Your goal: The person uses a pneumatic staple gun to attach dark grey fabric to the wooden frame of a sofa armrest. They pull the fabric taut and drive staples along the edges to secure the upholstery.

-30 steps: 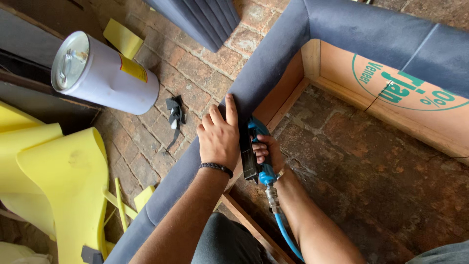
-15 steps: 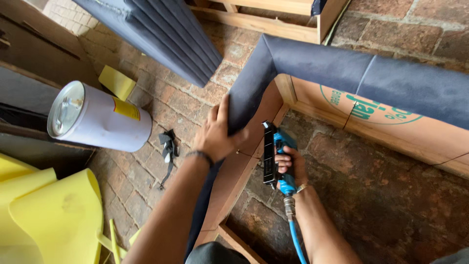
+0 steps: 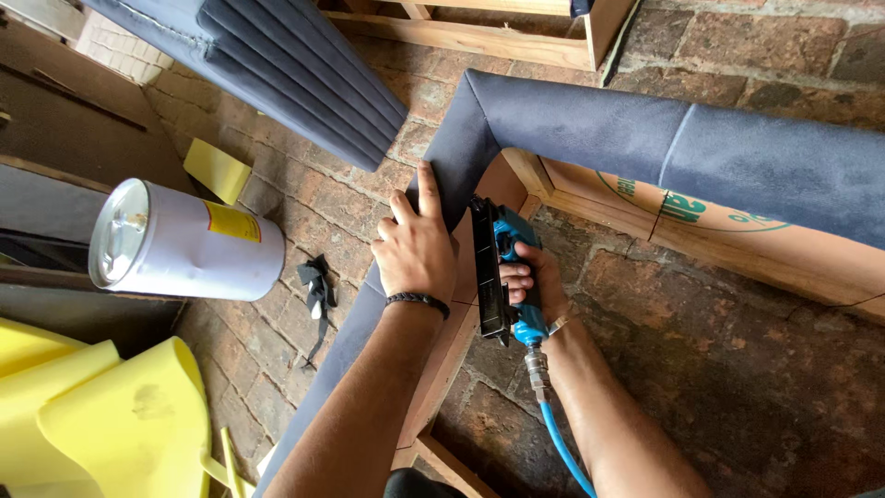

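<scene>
Overhead view of upholstery work on a brick floor (image 3: 701, 369), its reddish-brown pavers laid in staggered courses and darkened in patches. A wooden frame (image 3: 516, 166) lies on the bricks, its top rail wrapped in grey-blue fabric (image 3: 590, 129) that turns a padded corner near the middle of the view; brown board (image 3: 737, 240) bearing green print lines the inner face of the long side.

The left hand (image 3: 417, 249) lies flat and open on the fabric at the corner, fingers spread and pressing the cloth against the rail (a dark band circles the wrist). The right hand (image 3: 535, 281) is closed around the grip of a blue-and-black pneumatic stapler (image 3: 498, 267), which stands just beside the left hand with its nose against the inner side of the frame — a blue air hose (image 3: 562, 452) trails from its base toward the lower edge.

Surroundings: a white cylindrical can (image 3: 184, 242) with a yellow label lies on its side to the left; yellow foam pieces (image 3: 120, 424) fill the lower left corner; a dark fabric scrap (image 3: 318, 286) rests on the bricks between can and frame. A ribbed grey cushion panel (image 3: 295, 65) lies across the upper left, with a second bare wooden frame (image 3: 479, 28) above it.
</scene>
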